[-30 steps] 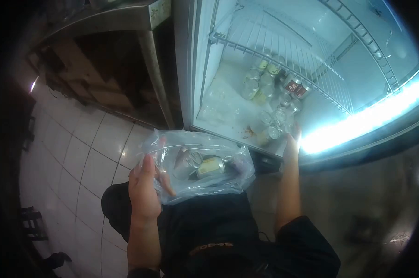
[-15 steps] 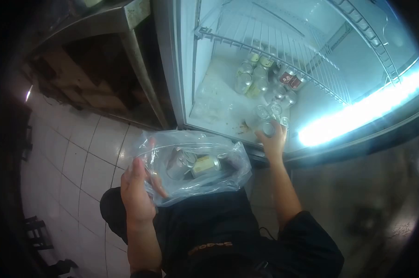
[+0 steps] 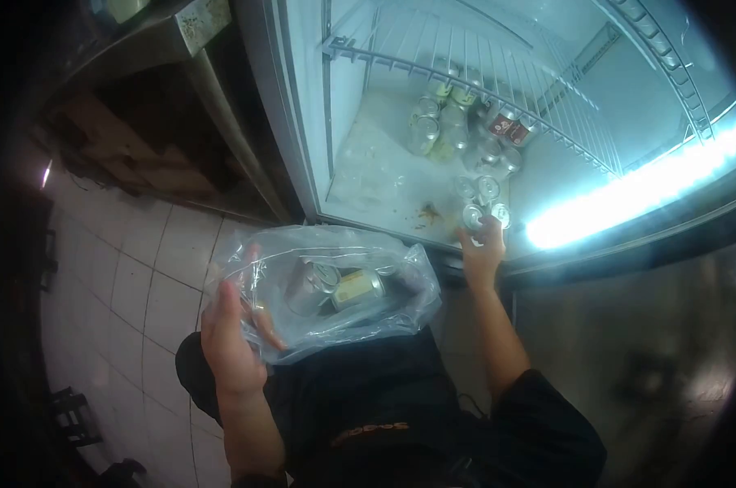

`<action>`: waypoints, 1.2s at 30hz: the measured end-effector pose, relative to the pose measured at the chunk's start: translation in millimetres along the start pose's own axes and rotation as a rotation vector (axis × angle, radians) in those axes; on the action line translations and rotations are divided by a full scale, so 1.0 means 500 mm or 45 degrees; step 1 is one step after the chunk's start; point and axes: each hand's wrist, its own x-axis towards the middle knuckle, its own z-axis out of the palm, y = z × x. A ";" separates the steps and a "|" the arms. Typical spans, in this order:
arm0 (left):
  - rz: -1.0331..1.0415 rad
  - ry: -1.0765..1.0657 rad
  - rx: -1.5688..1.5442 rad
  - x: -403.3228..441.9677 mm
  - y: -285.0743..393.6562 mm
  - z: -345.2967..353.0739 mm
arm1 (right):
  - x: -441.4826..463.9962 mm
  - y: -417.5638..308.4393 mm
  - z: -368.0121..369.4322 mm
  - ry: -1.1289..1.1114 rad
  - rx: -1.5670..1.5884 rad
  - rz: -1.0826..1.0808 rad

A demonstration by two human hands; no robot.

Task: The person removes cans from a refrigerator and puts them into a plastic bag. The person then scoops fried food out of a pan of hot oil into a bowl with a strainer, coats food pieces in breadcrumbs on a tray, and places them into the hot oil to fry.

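My left hand (image 3: 234, 342) grips the left side of a clear plastic bag (image 3: 303, 236), with some fingers seen through the film. Inside the bag's open mouth lie a silver-topped can (image 3: 323, 278) and a can with a yellowish label (image 3: 357, 290); others are partly hidden. At the front of the fridge floor, my right hand (image 3: 483, 248) has its thumb and fingers around the near side of a silver-topped can (image 3: 472, 215). Another can (image 3: 500, 215) stands just right of those fingers, and two more (image 3: 488, 188) stand behind.
Further back in the open fridge (image 3: 368, 183) stand several cans (image 3: 425, 134), some with red labels (image 3: 510, 128). A wire shelf (image 3: 465, 77) hangs above them. A bright light tube (image 3: 644, 187) runs along the right. A worn cabinet (image 3: 165, 122) stands left, over a tiled floor (image 3: 132, 276).
The can at my right hand has shifted slightly and now stands in line with the front cans. My right hand has moved a little nearer to me. The bag stays in my left hand.
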 end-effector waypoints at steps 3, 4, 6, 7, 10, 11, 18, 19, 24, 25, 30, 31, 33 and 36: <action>0.029 -0.106 -0.072 0.001 -0.005 -0.002 | -0.027 0.000 0.035 0.242 0.047 0.007; 0.053 -0.018 -0.036 -0.001 -0.005 0.012 | -0.035 0.004 0.050 0.420 0.061 0.036; 0.081 0.072 -0.006 -0.003 0.000 0.021 | -0.052 0.026 0.075 0.424 0.023 0.091; 0.052 0.072 0.007 -0.005 0.002 0.021 | -0.056 0.027 0.085 0.425 -0.012 0.154; -0.009 0.026 0.010 -0.004 0.007 0.005 | -0.061 0.053 0.104 0.327 -0.281 -0.168; -0.049 -0.023 0.000 -0.007 0.008 -0.002 | -0.070 0.072 0.104 0.220 -0.431 -0.326; -0.039 -0.077 -0.043 -0.003 0.009 -0.004 | -0.071 0.073 0.049 -0.095 -0.509 -0.013; -0.042 -0.067 -0.036 -0.002 0.008 -0.005 | -0.051 0.066 0.042 -0.202 -0.182 0.205; -0.038 -0.081 -0.035 -0.002 0.009 -0.004 | 0.036 -0.009 0.012 0.160 -0.348 0.198; -0.032 -0.027 -0.017 -0.003 0.007 0.004 | 0.058 -0.017 0.013 0.167 -0.344 0.199; -0.032 0.043 -0.010 -0.004 0.009 0.006 | 0.121 -0.008 0.006 -0.045 -0.671 0.472; -0.048 -0.024 -0.014 -0.004 0.008 -0.005 | 0.127 -0.017 0.004 -0.159 -0.760 0.415; -0.069 -0.088 -0.018 -0.004 0.005 -0.011 | 0.144 -0.036 -0.001 -0.300 -0.808 0.468; -0.062 -0.101 -0.042 -0.006 0.007 -0.010 | 0.164 -0.058 -0.010 -0.659 -0.912 0.382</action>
